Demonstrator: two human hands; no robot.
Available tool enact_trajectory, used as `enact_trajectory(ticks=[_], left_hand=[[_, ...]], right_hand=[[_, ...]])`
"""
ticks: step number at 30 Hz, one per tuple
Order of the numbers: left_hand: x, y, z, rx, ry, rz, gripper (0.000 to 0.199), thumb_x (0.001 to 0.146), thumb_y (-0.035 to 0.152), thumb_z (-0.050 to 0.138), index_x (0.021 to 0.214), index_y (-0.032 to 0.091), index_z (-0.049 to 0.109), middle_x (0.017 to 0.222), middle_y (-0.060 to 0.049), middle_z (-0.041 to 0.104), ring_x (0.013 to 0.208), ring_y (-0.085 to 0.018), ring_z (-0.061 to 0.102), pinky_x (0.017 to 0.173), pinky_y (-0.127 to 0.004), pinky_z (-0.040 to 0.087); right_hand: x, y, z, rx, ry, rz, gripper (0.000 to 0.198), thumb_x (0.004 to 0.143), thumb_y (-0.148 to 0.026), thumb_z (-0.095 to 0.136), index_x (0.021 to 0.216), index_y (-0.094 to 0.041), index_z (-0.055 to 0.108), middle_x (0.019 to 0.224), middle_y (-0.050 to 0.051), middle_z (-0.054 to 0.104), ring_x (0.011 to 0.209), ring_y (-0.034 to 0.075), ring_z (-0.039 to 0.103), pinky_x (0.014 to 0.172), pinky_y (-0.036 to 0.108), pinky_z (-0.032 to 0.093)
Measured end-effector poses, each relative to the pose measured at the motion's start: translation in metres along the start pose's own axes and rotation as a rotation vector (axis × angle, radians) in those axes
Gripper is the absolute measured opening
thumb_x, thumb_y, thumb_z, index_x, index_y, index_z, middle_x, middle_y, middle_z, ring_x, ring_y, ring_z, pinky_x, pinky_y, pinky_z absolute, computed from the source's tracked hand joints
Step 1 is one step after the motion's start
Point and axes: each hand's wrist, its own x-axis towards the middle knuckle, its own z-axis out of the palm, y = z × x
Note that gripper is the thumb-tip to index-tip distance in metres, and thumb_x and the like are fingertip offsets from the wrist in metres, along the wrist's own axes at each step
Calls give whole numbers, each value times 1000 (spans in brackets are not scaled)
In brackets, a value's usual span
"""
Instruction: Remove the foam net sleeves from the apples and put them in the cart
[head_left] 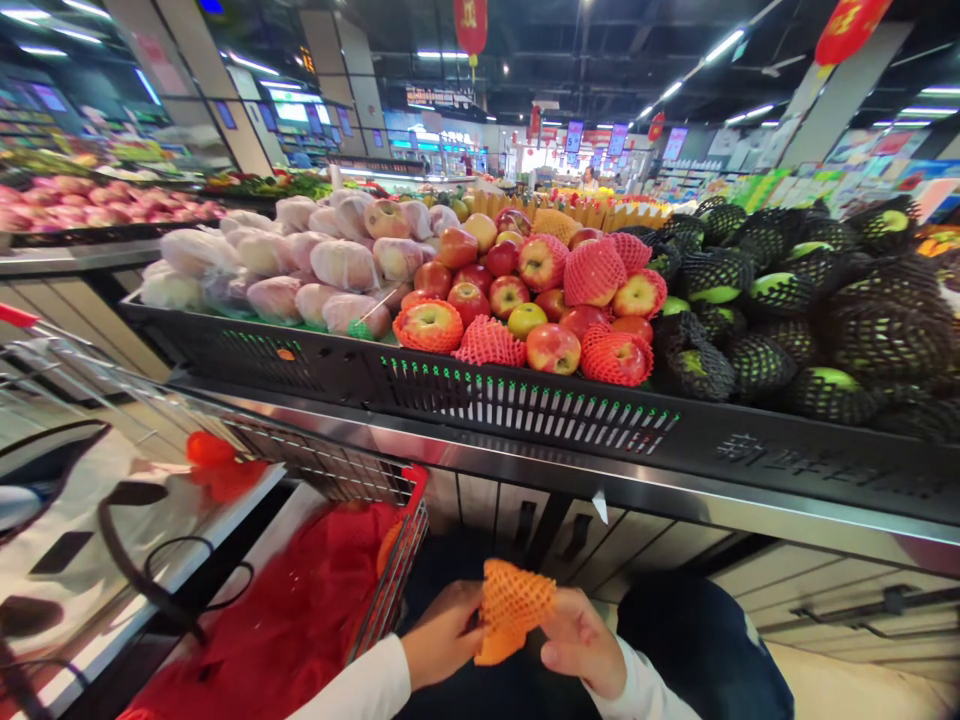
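Low in front of me, an orange foam fruit net (pixel 514 612) is stretched between my two hands. It looks flattened, with no fruit showing inside. My left hand (pixel 444 632) pinches its left edge, and my right hand (pixel 586 640) grips the right edge, fingers curled. Beyond them, on the display, lie red apples (pixel 508 296), several bare and several in pink-red foam nets (pixel 619 356). Plastic-wrapped pale pink fruits (pixel 345 264) fill the tray's left part. To the right are green fruits in black foam nets (pixel 757 290).
A black slatted tray front (pixel 525 405) and a metal ledge (pixel 675 490) run across before me. At left stands a wire shopping cart (pixel 390 590) holding a red cloth (pixel 300 600) and a white bag. Cabinet doors (pixel 825 600) are below the ledge.
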Motion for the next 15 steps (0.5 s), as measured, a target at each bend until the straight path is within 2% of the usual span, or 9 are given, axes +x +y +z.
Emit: enact_trajectory(ticks=[3, 6, 8, 10, 13, 15], left_hand=[[2, 2, 2, -277, 11, -134, 27, 76, 29, 45, 82, 10, 64, 71, -6, 60, 60, -13, 50, 56, -24, 41], [4, 3, 4, -477, 13, -204, 33, 72, 30, 53, 96, 9, 63, 69, -3, 57, 53, -10, 45, 48, -21, 37], [4, 2, 4, -513, 56, -171, 47, 68, 24, 61, 113, 12, 57, 81, -3, 60, 64, -12, 53, 56, -21, 44], [2, -1, 4, -496, 132, -123, 54, 72, 23, 63, 124, 16, 50, 100, -7, 62, 80, -15, 59, 69, -24, 49], [-3, -8, 0, -382, 284, -56, 35, 89, 36, 52, 120, 19, 54, 124, -12, 54, 103, -19, 57, 84, -29, 50], [-5, -12, -3, -301, 356, -7, 36, 96, 43, 43, 117, 20, 60, 133, -13, 48, 116, -22, 53, 93, -32, 48]], right_hand=[[-1, -2, 0, -313, 44, -177, 47, 86, -18, 62, 128, -40, 59, 130, 3, 62, 123, 20, 57, 106, 42, 42], [4, -11, 1, -783, -55, -79, 46, 84, -5, 48, 119, -26, 68, 123, 9, 65, 121, 22, 58, 104, 40, 44], [8, -15, 2, -903, -105, -20, 44, 85, -6, 43, 116, -21, 69, 117, 11, 67, 115, 22, 61, 99, 36, 48], [8, -13, 2, -921, -88, 9, 41, 89, -9, 41, 120, -19, 66, 114, 12, 68, 109, 20, 64, 94, 31, 51], [2, 0, -1, -974, 36, 72, 39, 93, -14, 40, 124, -16, 64, 117, 14, 67, 112, 21, 64, 97, 33, 51], [-3, 9, -4, -975, 93, 107, 44, 90, -10, 42, 129, -17, 61, 128, 15, 62, 123, 23, 57, 106, 38, 46]])
